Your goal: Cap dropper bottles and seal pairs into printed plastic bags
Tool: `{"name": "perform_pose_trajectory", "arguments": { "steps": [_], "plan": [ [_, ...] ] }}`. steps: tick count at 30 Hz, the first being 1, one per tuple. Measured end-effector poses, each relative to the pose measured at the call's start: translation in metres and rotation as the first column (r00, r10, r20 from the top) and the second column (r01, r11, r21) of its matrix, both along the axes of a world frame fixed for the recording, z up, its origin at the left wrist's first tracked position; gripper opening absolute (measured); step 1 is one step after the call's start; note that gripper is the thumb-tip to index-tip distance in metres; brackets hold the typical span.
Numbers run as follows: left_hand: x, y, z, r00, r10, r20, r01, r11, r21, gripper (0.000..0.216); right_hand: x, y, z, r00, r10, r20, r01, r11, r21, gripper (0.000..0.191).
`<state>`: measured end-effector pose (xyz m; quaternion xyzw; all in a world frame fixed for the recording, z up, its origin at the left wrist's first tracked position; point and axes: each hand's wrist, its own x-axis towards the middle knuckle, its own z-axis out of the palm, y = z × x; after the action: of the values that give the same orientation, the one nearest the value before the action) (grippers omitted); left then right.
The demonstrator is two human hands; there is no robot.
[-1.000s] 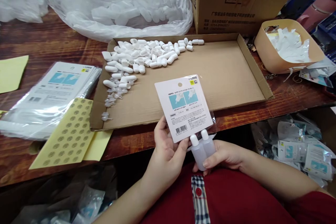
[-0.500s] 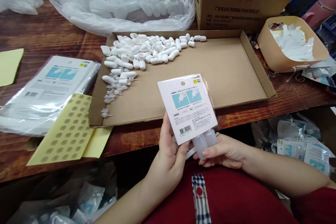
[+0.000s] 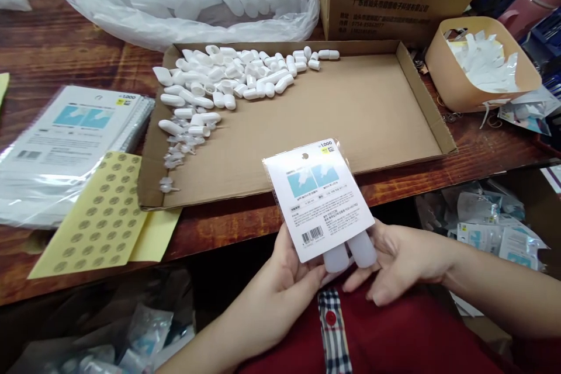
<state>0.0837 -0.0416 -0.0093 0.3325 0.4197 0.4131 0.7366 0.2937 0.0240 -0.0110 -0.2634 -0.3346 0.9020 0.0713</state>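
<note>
Printed card [image 3: 322,198] held above the lap, near the front edge of the counter [image 3: 228,225], its top overlapping the view of the shallow cardboard tray [image 3: 333,123]. Print and barcode face up. Two translucent bottles [image 3: 363,250] lie behind it, side by side, only their rounded bases showing below the card's lower edge.

Left hand [image 3: 295,274]: pinching the card at its lower left, thumb in front along the bottom edge, other fingers behind. Right hand [image 3: 401,260]: loosely spread at the card's lower right corner, thumb apart from the fingers; whether a fingertip touches the right bottle, cannot tell.

Change: one second ago both bottles stood out in front with white caps in sight; half a second ago the caps were hidden behind the card, right thumb on the bottles. Now most of each bottle is covered and that thumb has come off.

Unchanged: white caps [image 3: 249,73] heaped along the tray's back left; stack of packaged cards [image 3: 83,134] left of it, yellow sticker sheet [image 3: 94,216] alongside.
</note>
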Motion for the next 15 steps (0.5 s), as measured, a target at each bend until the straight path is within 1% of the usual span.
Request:
{"name": "perform_pose_trajectory", "arguments": {
  "steps": [1,2,3,4,5,6,7,8,9,10,12,15],
  "plan": [
    [-0.002,0.0,0.0,1.0,0.006,0.03,-0.005,1.0,-0.024,0.065,0.007,-0.001,0.002,0.997,0.048,0.056,-0.054,0.993,0.104,0.089],
    [-0.005,0.001,0.0,0.998,0.02,0.053,-0.017,0.999,-0.04,0.061,0.014,-0.003,0.003,0.987,0.056,0.149,-0.088,0.97,0.225,0.097],
    [-0.006,0.001,0.001,0.997,0.032,0.069,-0.028,0.998,-0.055,0.057,0.021,-0.005,0.005,0.968,0.01,0.249,-0.102,0.927,0.362,0.1],
    [-0.007,0.001,0.001,0.996,0.042,0.08,-0.037,0.997,-0.067,0.052,0.026,-0.007,0.006,0.943,-0.078,0.325,-0.104,0.856,0.506,0.099],
    [-0.008,0.001,0.002,0.995,0.045,0.088,-0.038,0.996,-0.079,0.049,0.03,-0.01,0.008,0.917,-0.182,0.356,-0.101,0.756,0.647,0.097],
    [-0.008,0.001,0.002,0.995,0.041,0.096,-0.033,0.996,-0.086,0.047,0.033,-0.011,0.01,0.898,-0.269,0.347,-0.104,0.637,0.764,0.095],
    [-0.008,0.001,0.003,0.994,0.03,0.101,-0.021,0.996,-0.092,0.047,0.033,-0.012,0.012,0.893,-0.318,0.319,-0.118,0.519,0.847,0.094],
    [-0.007,0.001,0.004,0.994,0.018,0.105,-0.008,0.995,-0.095,0.049,0.031,-0.013,0.014,0.895,-0.334,0.296,-0.138,0.423,0.896,0.091],
    [-0.006,0.0,0.005,0.994,0.008,0.106,0.002,0.996,-0.092,0.051,0.028,-0.013,0.015,0.898,-0.336,0.284,-0.16,0.353,0.922,0.086],
    [-0.005,0.0,0.005,0.995,0.001,0.102,0.007,0.997,-0.083,0.053,0.024,-0.012,0.015,0.897,-0.34,0.282,-0.178,0.307,0.935,0.081],
    [-0.003,-0.002,0.006,0.997,-0.013,0.078,0.018,0.998,-0.065,0.056,0.013,-0.011,0.012,0.876,-0.402,0.266,-0.176,0.247,0.953,0.068],
    [0.0,-0.005,0.005,0.999,-0.013,0.043,0.014,1.0,-0.028,0.055,0.0,-0.009,0.005,0.808,-0.558,0.19,-0.129,0.147,0.981,0.049]
  ]
}}
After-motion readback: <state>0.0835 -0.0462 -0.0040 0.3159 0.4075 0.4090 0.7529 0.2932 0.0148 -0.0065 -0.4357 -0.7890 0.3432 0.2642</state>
